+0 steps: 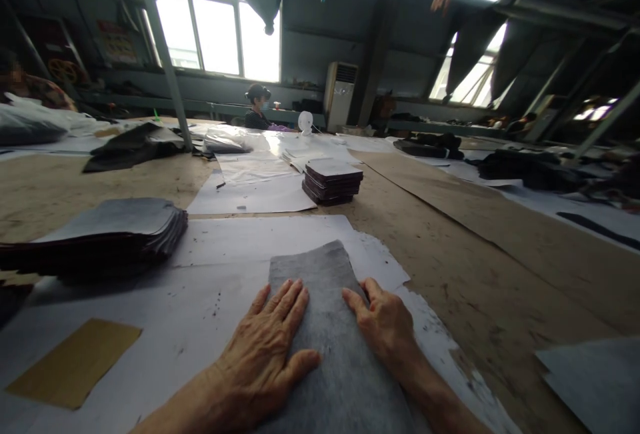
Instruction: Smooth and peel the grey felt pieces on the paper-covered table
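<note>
A long grey sheet point(333, 327) lies in front of me on white paper point(210, 314), its far end slightly raised. My left hand point(273, 347) rests flat on its left side, fingers spread and thumb apart. At the sheet's right edge, my right hand point(383, 317) pinches the material between thumb and curled fingers. Whether other layers lie under the sheet cannot be seen.
A tall stack of dark-edged grey pieces point(120, 227) stands at left, near a brown card point(75, 362). A smaller stack point(333, 181) sits ahead. Grey sheets point(595, 381) lie at lower right. A person point(257, 111) is across the table, beyond a metal pole point(165, 54).
</note>
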`<action>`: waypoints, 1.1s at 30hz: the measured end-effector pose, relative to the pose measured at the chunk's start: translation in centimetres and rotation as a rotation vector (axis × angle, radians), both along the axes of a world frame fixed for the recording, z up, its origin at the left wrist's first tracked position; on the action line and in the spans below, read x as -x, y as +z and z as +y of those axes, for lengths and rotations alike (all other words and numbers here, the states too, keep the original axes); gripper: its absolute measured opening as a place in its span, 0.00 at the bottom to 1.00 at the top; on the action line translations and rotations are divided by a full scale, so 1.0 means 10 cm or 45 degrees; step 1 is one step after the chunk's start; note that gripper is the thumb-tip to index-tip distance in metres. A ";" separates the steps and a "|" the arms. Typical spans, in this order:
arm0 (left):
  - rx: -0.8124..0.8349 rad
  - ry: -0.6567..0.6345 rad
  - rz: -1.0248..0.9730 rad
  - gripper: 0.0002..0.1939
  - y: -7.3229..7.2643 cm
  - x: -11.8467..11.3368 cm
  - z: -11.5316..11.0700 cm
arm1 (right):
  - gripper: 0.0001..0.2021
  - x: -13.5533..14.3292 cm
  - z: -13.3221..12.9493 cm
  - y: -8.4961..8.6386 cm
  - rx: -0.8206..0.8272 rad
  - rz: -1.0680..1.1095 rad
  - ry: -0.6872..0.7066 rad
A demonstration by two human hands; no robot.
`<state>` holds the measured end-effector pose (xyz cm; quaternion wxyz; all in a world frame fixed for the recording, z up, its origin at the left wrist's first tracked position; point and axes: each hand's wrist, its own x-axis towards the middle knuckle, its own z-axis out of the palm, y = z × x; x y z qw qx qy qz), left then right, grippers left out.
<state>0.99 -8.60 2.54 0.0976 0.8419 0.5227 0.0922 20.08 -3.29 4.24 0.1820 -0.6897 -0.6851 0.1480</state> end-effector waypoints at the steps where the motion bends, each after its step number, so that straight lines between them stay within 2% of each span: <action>1: 0.019 0.003 -0.022 0.36 0.01 0.01 0.01 | 0.15 0.00 0.00 -0.01 -0.006 -0.023 -0.004; 3: 0.031 0.064 -0.096 0.34 0.02 0.04 0.08 | 0.14 0.01 0.00 -0.03 -0.007 -0.088 -0.034; 7: 0.054 0.504 -0.426 0.31 0.04 0.17 0.41 | 0.13 0.01 0.02 -0.09 -0.033 -0.162 -0.044; 9: 0.082 0.616 -0.475 0.31 0.05 0.22 0.62 | 0.13 0.00 0.03 -0.11 -0.050 -0.161 -0.032; 12: 0.115 0.627 -0.490 0.33 0.09 0.23 0.89 | 0.13 0.00 0.02 -0.11 -0.050 -0.165 -0.045; 15: 0.162 0.615 -0.505 0.34 0.14 0.21 1.04 | 0.13 0.00 0.02 -0.11 -0.048 -0.168 -0.045; 19: 0.231 0.628 -0.480 0.23 0.17 0.20 1.17 | 0.13 0.00 0.03 -0.11 -0.042 -0.162 -0.047; 22: 0.275 0.662 -0.466 0.11 0.17 0.25 1.23 | 0.13 0.00 0.03 -0.14 -0.058 -0.151 -0.046; 25: 0.311 0.670 -0.530 0.08 0.16 0.30 1.22 | 0.12 0.01 0.04 -0.15 -0.069 -0.124 -0.041; 29: 0.342 0.623 -0.790 0.09 0.18 0.29 1.08 | 0.12 0.01 0.03 -0.15 -0.078 -0.091 -0.033; 33: 0.409 0.576 -1.061 0.13 0.19 0.20 0.81 | 0.12 0.00 0.00 -0.14 -0.091 -0.075 -0.048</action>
